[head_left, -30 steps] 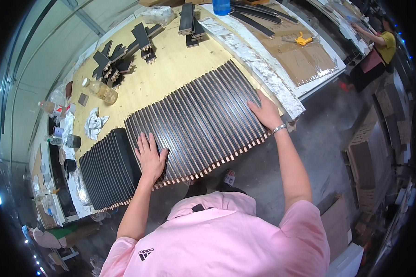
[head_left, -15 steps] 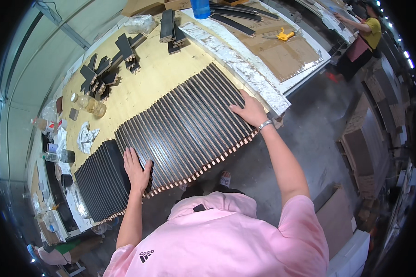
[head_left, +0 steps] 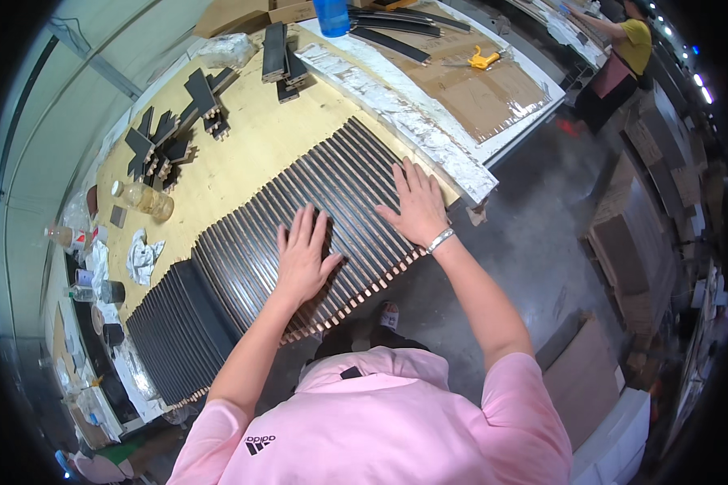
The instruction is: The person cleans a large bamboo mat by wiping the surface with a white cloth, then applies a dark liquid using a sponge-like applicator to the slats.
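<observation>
1. Your left hand (head_left: pixel 303 259) and right hand (head_left: pixel 416 206) lie flat, fingers spread, gripping nothing, on the row of dark slats (head_left: pixel 332 202) along the plywood table (head_left: pixel 243 153) near its front edge.
2. Judged: flat palms press the slats level and together.
3. Half a second ago the hands sat wider apart; both are now closer to the row's middle.

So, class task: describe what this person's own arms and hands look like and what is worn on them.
Both forearms are bare, coming out of short pink sleeves of a pink polo-style shirt with a small dark mark at the back of the collar. The right hand has a silvery bracelet at the wrist. The left hand wears nothing visible: no glove, no ring to be made out.
</observation>
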Demonstrator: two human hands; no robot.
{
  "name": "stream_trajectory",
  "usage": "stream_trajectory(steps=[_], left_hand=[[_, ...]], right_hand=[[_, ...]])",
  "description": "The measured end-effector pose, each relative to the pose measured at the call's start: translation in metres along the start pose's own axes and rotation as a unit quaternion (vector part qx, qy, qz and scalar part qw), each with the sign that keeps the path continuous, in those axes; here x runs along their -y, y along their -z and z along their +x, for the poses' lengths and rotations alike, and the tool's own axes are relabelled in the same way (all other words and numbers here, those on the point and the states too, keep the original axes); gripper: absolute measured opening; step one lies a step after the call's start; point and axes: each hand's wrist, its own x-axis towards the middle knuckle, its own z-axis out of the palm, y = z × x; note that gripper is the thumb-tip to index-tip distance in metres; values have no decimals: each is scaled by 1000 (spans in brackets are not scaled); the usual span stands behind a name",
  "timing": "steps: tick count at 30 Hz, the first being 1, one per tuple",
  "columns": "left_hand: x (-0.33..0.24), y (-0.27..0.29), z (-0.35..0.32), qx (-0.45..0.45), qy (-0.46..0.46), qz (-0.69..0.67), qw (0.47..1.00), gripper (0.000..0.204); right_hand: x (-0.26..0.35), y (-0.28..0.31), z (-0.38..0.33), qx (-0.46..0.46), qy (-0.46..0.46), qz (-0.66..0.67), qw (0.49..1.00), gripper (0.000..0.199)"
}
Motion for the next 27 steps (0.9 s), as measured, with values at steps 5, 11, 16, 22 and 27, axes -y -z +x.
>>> stream_trajectory(steps=[5,11,16,22,27], left_hand=[[-11,-21,42,11,-33,45,998,79],[-26,-17,52,-7,-54,53,997,82],[-45,-24,70,24,-68,57,996,81],[-47,-20,74,39,-72,47,996,82],[-65,-33,86,21,-109,38,993,82]], right_hand=[[-11,-1,4,-15,0,-8,1000,89],[-34,-1,13,-14,-23,-15,1000,91],[-45,-1,20,-6,-36,-26,999,92],[-49,5,18,11,-54,38,998,87],[-59,13,7,-38,-98,115,988,76]])
